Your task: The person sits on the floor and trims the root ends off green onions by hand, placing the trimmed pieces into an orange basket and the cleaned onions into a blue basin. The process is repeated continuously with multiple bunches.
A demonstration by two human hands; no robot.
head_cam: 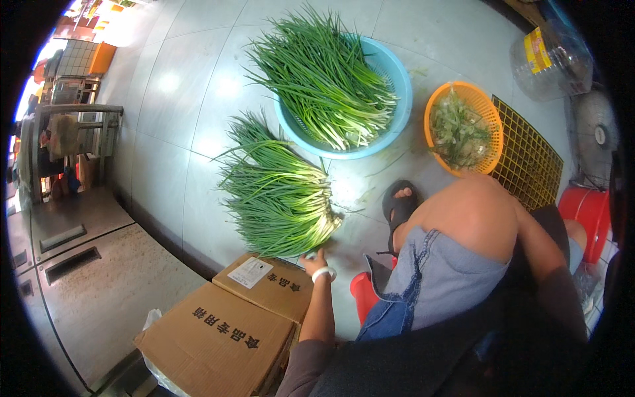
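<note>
A pile of thin green onions (278,193) lies on the tiled floor, leaves to the left and white root ends to the right. My left hand (315,263), with a white band at the wrist, is at the pile's near edge. Its fingers are apart and I see nothing held in them; whether they touch the stalks I cannot tell. Beyond the pile, a light blue plastic basin (404,99) holds a large heap of green onions (327,79). My right forearm runs down behind my bent knee, and the right hand is out of view there, towards an orange plastic basket (497,124) of trimmings (461,126).
Two cardboard boxes (218,337) with printed writing stand beside my left arm. Steel cabinets (114,278) line the left. To the right are a yellow floor grate (526,149), a clear plastic jug (550,64), a fan (595,129) and a red bucket (585,223). My sandalled foot (401,201) is beside the pile.
</note>
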